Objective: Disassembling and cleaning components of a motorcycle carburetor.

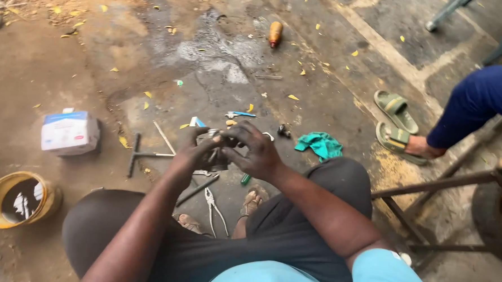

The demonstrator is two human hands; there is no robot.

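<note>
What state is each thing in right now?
Left hand: gripping the dark metal part.
Right hand: gripping the same part.
Pliers: on the ground, handles spread.
Yellow tin: open, upright.
Bottle: lying on its side.
Green cloth: crumpled.
White box: closed.

Soft even daylight, faint shadows, no glare, slight blur, wide-angle bending at edges

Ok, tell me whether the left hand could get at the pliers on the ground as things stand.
Probably yes. The pliers lie uncovered on the ground between the knees, just below the left hand, nothing over them. But that hand is gripping a dark metal part together with the right hand.
</note>
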